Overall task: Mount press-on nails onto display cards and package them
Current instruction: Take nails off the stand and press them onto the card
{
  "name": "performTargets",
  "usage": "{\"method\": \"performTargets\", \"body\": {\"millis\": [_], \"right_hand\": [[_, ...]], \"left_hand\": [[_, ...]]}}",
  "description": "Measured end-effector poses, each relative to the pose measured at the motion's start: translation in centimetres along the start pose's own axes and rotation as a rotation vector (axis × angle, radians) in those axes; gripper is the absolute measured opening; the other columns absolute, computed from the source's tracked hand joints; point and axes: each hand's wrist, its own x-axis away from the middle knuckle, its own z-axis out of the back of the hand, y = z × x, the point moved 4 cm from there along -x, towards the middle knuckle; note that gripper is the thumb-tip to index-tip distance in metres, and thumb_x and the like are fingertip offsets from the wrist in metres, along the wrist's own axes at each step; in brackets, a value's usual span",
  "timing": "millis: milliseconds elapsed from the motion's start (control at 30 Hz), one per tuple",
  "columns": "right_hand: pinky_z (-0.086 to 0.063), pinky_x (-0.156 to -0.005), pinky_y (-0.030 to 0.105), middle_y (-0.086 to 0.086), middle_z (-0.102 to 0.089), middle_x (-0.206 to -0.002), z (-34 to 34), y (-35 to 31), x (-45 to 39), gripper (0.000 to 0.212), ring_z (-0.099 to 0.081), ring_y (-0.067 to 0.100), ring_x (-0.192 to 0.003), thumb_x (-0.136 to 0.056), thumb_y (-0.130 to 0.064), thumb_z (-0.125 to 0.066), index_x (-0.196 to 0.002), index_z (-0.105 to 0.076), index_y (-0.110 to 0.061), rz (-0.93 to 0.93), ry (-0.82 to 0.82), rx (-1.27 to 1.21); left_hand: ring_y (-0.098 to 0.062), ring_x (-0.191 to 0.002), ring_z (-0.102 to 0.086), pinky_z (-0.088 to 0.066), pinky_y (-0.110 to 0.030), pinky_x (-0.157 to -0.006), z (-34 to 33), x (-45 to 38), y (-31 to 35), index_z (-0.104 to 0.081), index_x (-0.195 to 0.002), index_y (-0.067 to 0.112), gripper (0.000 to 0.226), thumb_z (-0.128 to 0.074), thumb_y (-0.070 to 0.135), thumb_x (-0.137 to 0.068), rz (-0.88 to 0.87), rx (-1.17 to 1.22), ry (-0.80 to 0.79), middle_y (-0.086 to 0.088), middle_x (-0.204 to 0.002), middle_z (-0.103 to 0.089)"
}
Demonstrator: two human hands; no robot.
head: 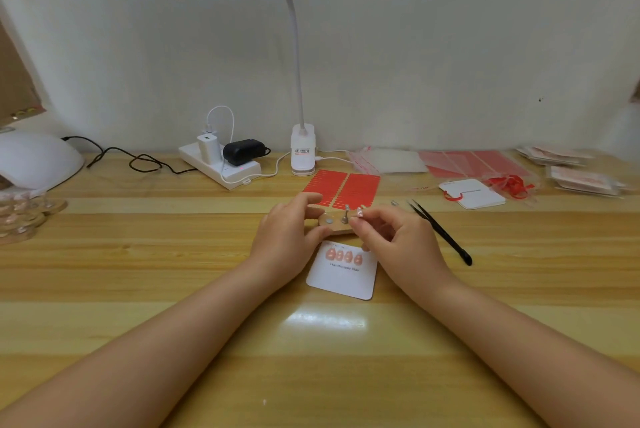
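Observation:
A white display card (pixel 343 277) lies on the wooden table in front of me, with several pink press-on nails (pixel 343 256) stuck in a row near its top edge. Just behind it sits a small wooden nail holder (pixel 337 221) with metal studs. My left hand (pixel 287 237) grips the holder's left end between thumb and fingers. My right hand (pixel 391 237) pinches a small pale nail (pixel 360 213) at the holder's right end. A red adhesive tab sheet (pixel 343 187) lies behind the holder.
Black tweezers (pixel 440 232) lie right of my right hand. A stack of blank cards (pixel 472 193), clear bags (pixel 391 161) and packaged sets (pixel 581 180) sit at back right. A lamp base (pixel 303 150), power strip (pixel 221 166), nail dryer (pixel 34 161) and more wooden holders (pixel 20 219) are at back and left.

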Motion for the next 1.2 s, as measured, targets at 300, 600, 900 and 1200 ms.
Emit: {"method": "performTargets", "body": {"millis": [300, 600, 900, 1200], "right_hand": [[-0.047, -0.06, 0.008, -0.009, -0.07, -0.075, 0.0, 0.1, 0.2, 0.013, -0.065, 0.002, -0.063, -0.085, -0.011, -0.07, -0.088, -0.071, -0.023, -0.001, 0.008, -0.057], [-0.047, -0.06, 0.008, -0.017, -0.066, -0.076, -0.2, -0.2, 0.2, 0.016, -0.066, 0.002, -0.064, -0.086, -0.005, -0.068, -0.089, -0.072, -0.02, 0.047, -0.016, -0.046], [-0.051, -0.068, 0.021, 0.0, -0.069, -0.079, -0.3, -1.1, 0.4, 0.01, -0.066, 0.013, -0.073, -0.087, 0.001, -0.066, -0.091, -0.073, -0.004, 0.198, -0.064, 0.086], [-0.053, -0.066, 0.024, 0.004, -0.07, -0.078, -0.6, -1.1, 0.5, 0.008, -0.067, 0.012, -0.07, -0.088, 0.0, -0.064, -0.09, -0.07, -0.006, 0.175, -0.049, 0.034]], "left_hand": [[-0.02, -0.106, -0.057, -0.044, -0.038, -0.09, 1.5, 1.8, 3.3, -0.068, -0.108, 0.017, 0.033, -0.056, 0.039, -0.087, -0.352, -0.061, 0.175, 0.002, -0.11, -0.066], [-0.026, -0.098, -0.062, -0.048, -0.046, -0.08, 1.5, 2.4, 4.0, -0.074, -0.093, 0.013, 0.02, -0.068, 0.027, -0.079, -0.423, -0.085, 0.223, -0.005, -0.106, -0.066], [-0.016, -0.09, -0.06, -0.044, -0.043, -0.082, 1.7, 2.2, 3.5, -0.072, -0.079, 0.013, 0.023, -0.058, 0.029, -0.088, -0.355, 0.014, 0.208, 0.006, -0.089, -0.068], [-0.002, -0.081, -0.059, -0.048, -0.021, -0.074, 1.9, 2.1, 2.5, -0.063, -0.087, 0.018, 0.014, -0.052, 0.018, -0.096, -0.06, 0.38, 0.216, 0.008, -0.084, -0.065]]}}
